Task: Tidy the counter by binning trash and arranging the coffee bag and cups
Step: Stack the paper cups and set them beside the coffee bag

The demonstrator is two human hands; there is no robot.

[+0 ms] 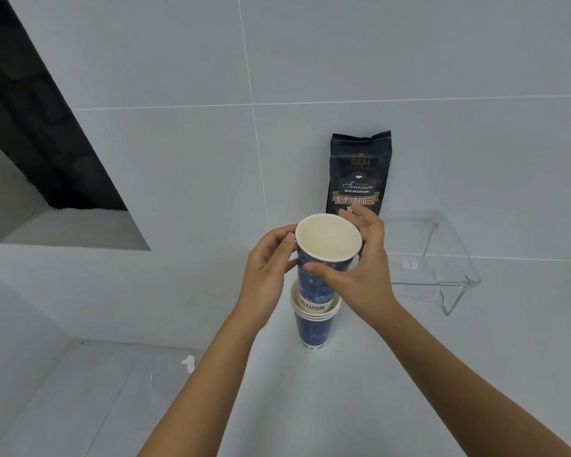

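Coffee bag point(359, 173): "B&M", "Original Treasure", "Blue Mountain", + Chinese txt.

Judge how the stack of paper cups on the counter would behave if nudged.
The cup stack looks light, being thin paper, so it probably slides easily. It is tall on a narrow base, so likely tippy, more so with the top cup only partly seated.

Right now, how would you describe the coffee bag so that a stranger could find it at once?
Look at the white tiled wall behind the counter. The coffee bag stands upright against it, just behind the two hands holding a paper cup, left of the clear acrylic stand. It is the only black thing there, with gold lettering.
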